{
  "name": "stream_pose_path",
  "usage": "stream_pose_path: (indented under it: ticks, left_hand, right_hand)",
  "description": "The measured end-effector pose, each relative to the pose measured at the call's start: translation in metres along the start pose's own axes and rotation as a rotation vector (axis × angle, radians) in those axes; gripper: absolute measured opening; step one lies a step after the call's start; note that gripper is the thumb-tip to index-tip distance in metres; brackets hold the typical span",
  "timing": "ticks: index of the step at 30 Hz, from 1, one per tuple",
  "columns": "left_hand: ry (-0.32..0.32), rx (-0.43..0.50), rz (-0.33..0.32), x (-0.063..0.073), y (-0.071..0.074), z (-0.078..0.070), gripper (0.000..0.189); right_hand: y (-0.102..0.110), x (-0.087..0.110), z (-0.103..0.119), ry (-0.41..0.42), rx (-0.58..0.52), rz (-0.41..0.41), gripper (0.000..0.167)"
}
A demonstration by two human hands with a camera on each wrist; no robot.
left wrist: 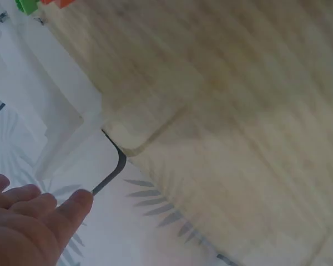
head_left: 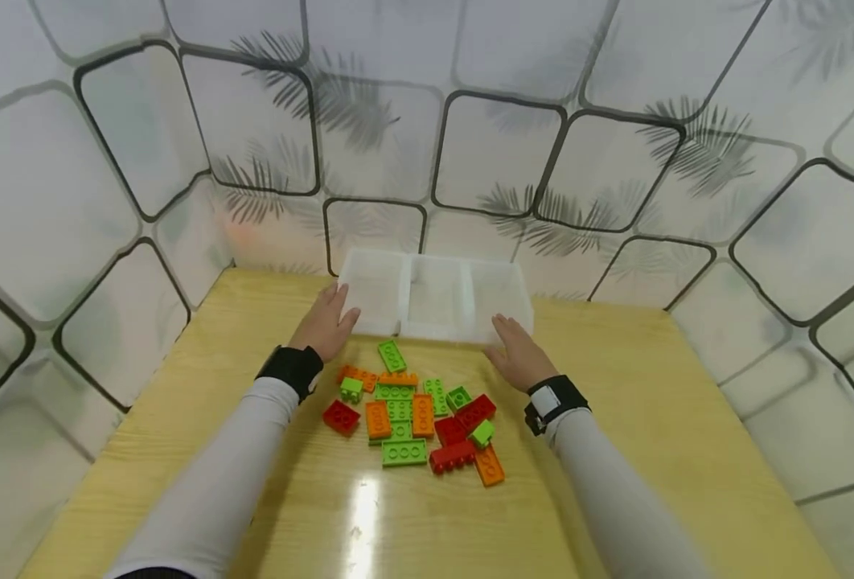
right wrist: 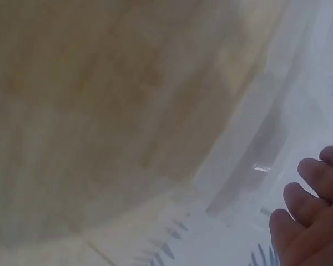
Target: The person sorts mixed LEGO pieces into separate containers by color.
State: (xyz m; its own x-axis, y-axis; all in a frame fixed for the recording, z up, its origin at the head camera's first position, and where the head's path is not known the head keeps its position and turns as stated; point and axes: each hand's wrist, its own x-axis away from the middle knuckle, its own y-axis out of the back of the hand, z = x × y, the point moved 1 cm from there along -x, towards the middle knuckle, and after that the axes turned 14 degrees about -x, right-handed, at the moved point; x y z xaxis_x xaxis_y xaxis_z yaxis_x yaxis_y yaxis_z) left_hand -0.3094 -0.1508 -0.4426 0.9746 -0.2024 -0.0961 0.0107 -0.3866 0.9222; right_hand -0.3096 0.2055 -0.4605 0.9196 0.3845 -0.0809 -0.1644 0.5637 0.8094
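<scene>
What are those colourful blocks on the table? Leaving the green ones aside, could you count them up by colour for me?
Red toy building bricks: 4
Orange toy building bricks: 5
Total in sight, without the green: 9

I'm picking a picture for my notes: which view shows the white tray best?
The head view: the white tray shows all three compartments there. The left wrist view catches only part of it, upper left; the right wrist view only part, at right.
</scene>
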Motion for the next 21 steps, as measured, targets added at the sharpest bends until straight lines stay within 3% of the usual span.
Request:
stream_pose_path:
  ticks: [3,7,13,18,21]
  left_hand:
    - [0.040,0.064,0.032,0.002,0.000,0.003,0.064]
    - [0.083,0.079,0.058,0.002,-0.008,0.010,0.067]
    - [0.138,0.164,0.001,-0.009,-0.002,0.018,0.062]
    - [0.258,0.330,-0.073,-0.014,-0.004,0.019,0.056]
    - [0.331,0.365,-0.102,-0.015,-0.009,0.021,0.051]
  right_hand:
    - [-0.007,0.008,0.005,0.038,-0.029,0.001,0.056]
    - [-0.023,0.019,0.013,0.050,-0.055,0.053,0.047]
    - [-0.032,0.019,0.029,0.082,-0.068,0.188,0.043]
    - [-0.033,0.025,0.035,0.081,-0.053,0.203,0.039]
    - [-0.037,0.029,0.034,0.079,-0.043,0.221,0.038]
